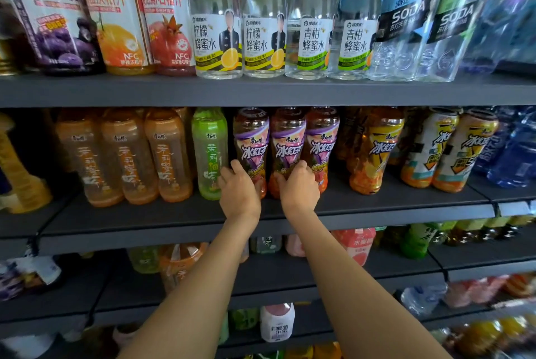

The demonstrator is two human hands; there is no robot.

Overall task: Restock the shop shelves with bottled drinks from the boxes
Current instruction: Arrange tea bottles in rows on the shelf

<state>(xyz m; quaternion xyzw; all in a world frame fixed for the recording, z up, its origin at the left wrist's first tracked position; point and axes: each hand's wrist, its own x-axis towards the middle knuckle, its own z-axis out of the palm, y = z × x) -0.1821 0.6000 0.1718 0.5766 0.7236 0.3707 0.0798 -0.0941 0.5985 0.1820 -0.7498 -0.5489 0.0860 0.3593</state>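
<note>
Gripping two purple-labelled plastic iced-tea bottles, left hand [239, 193] on one [251, 143], right hand [300, 189] on its neighbour [287, 146], right of green tea bottle [209, 152] on dark shelf [145, 216]; placing step, next likely pushing them back.

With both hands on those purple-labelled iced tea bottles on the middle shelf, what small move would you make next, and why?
Probably ease both bottles back and let go. The left hand grips one purple-labelled bottle and the right hand grips the next bottle; both stand upright on the middle shelf, close beside a third purple-labelled bottle, so they look nearly placed.
</note>
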